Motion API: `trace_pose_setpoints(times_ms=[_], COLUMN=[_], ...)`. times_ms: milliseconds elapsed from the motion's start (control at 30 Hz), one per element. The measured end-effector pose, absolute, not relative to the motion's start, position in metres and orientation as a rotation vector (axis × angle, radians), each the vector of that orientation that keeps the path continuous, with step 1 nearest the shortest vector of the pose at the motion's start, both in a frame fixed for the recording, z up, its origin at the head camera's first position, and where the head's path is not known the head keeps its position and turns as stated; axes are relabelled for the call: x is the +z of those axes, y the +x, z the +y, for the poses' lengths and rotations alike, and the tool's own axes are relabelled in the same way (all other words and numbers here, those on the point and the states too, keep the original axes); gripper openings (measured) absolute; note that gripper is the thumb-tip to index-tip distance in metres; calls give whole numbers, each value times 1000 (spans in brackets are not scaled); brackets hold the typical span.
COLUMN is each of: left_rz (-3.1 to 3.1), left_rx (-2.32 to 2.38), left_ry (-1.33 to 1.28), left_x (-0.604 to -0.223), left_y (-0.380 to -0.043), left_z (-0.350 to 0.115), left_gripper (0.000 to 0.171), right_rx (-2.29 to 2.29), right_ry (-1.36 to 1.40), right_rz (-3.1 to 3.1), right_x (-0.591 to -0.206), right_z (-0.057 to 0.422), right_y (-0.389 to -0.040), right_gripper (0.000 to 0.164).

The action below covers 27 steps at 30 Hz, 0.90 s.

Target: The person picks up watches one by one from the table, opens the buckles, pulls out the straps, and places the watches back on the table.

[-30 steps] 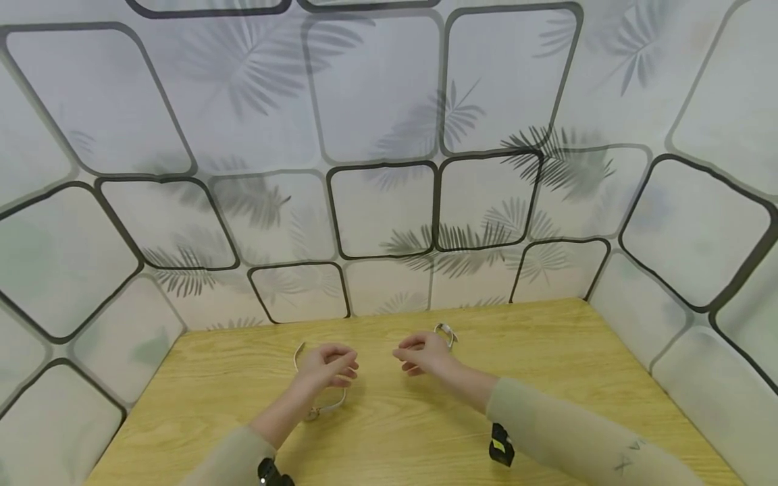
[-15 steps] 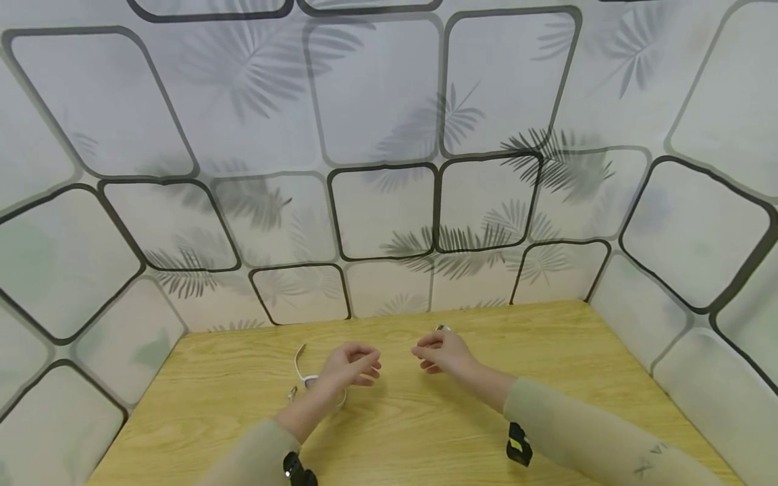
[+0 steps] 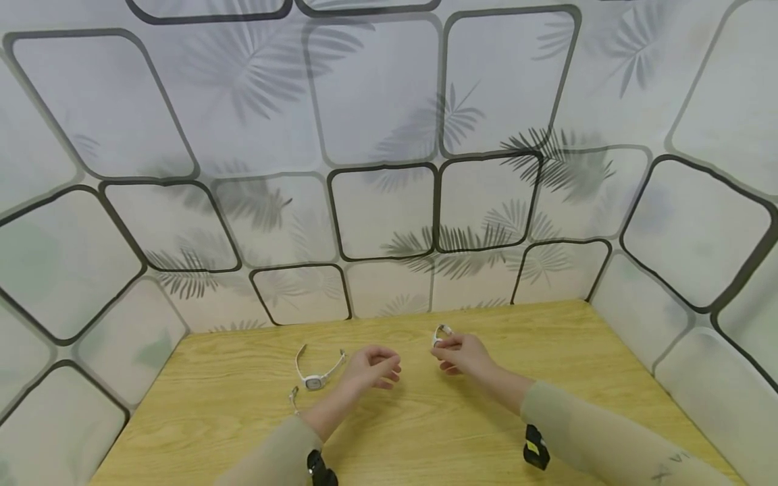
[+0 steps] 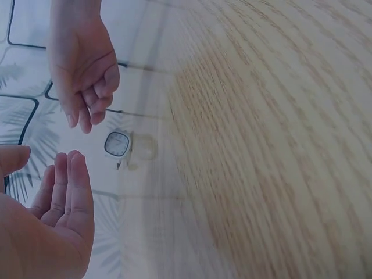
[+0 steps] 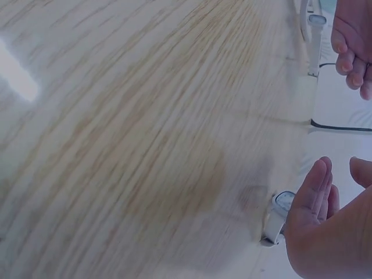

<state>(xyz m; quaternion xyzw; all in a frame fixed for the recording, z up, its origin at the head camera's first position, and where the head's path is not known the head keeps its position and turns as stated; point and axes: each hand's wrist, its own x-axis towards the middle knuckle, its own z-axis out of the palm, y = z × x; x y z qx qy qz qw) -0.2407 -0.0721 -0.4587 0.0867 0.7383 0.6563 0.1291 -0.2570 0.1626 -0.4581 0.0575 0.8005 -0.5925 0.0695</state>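
My left hand (image 3: pixel 372 368) hovers over the middle of the table, fingers loosely bent, holding nothing. To its left lies a white wristwatch (image 3: pixel 313 383) with a square face and its strap spread out. My right hand (image 3: pixel 467 354) is close to a second white wristwatch (image 3: pixel 440 332), whose strap forms a loop; the fingertips overlap it in the head view. In the left wrist view this looped watch (image 4: pixel 117 144) stands apart from the right hand (image 4: pixel 87 75), whose fingers hold nothing. A third strap (image 3: pixel 294 398) shows beside my left forearm, mostly hidden.
The wood-grain table (image 3: pixel 401 432) meets a patterned back wall (image 3: pixel 389 290) just behind the looped watch. Similar walls rise at left and right. Black wrist devices sit under both sleeves.
Both hands have moved to the right across the table. The spread watch at the left has come out from behind my left hand, and my right hand now overlaps the looped watch.
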Motion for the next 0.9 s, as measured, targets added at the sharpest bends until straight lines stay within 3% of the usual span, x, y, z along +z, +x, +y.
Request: trace_pose_setpoints(times_ms=[900], left_rz=[2111], left_rx=[1928], left_ry=[156], left_x=[-478], left_y=[-261], left_z=[-40], left_gripper=[32], right_rx=[-1848], right_ry=[336], right_rz=[2359], right_x=[-481], right_z=[204], right_y=[-270], right_gripper=[29])
